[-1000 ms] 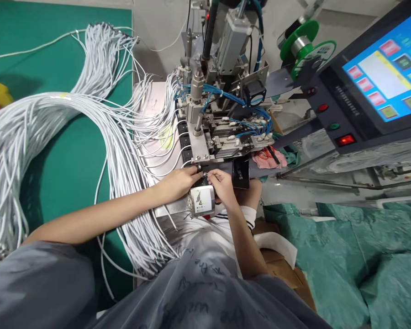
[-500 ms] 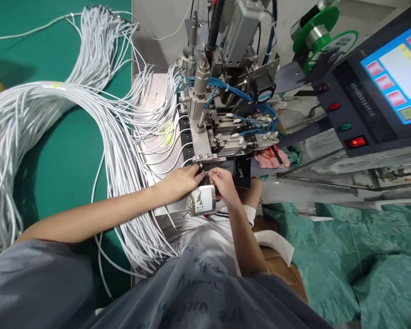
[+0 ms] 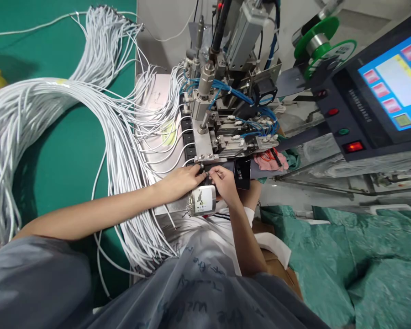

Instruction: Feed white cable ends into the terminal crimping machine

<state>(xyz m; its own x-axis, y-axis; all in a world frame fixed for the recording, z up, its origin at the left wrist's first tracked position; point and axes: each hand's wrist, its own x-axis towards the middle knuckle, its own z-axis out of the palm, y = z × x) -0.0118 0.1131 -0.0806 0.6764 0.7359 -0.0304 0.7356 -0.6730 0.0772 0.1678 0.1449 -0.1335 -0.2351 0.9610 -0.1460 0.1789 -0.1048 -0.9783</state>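
Note:
My left hand [image 3: 180, 182] lies at the front end of the machine's black fixture row, with thumb and fingers closed together; what they grip is hidden. Close beside it, my right hand [image 3: 225, 183] is pinched at the fingertips on a small shiny metal piece [image 3: 208, 173], too small to name. Just below both hands is a clear container with a white label [image 3: 203, 199]. White cables [image 3: 119, 151] run in a thick bundle under my left forearm, and several of them lead into the black fixtures [image 3: 189, 137] of the machine [image 3: 202, 141].
A green mat [image 3: 78, 151] lies under the cables at left. At right stand a control panel with a lit screen [image 3: 397, 82] and a green wire spool [image 3: 317, 41]. A black box-like item [image 3: 242, 176] sits right of my hands. Green sheeting [image 3: 329, 251] covers the lower right.
The view has shifted slightly, moving the machine a little to the right in the picture. Both hands stay together at the same spot, fingers closed as before.

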